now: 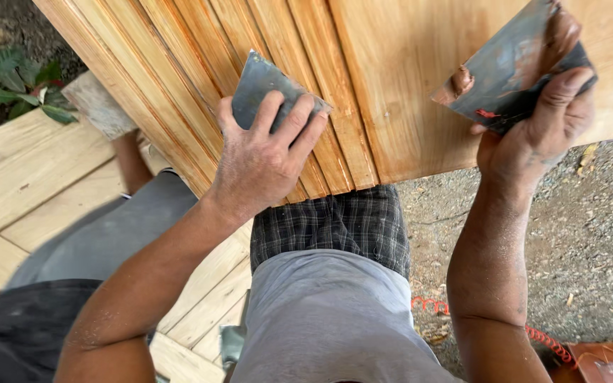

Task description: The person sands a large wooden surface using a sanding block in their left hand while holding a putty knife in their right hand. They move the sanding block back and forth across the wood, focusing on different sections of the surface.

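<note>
Pale wooden planks [30, 170] lie at the far left, under the grooved wooden panel [406, 78]. The left hand [260, 167] presses a grey metal scraper [267, 85] flat against the panel's ribbed mouldings, fingers spread over the blade. Further right, the right hand [544, 120] is clamped on a second scraper [512, 64] carrying a dab of what looks like brown wood filler [460, 80]. A coiled orange cord [540, 337] lies on the gravel ground [590, 234].

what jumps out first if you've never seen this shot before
The big orange-toned wooden panel fills the top of the view, its left part cut with long grooves. The left hand presses a grey metal scraper flat onto those grooves. At upper right, the right hand holds a second scraper blade carrying a dab of brown putty.
</note>
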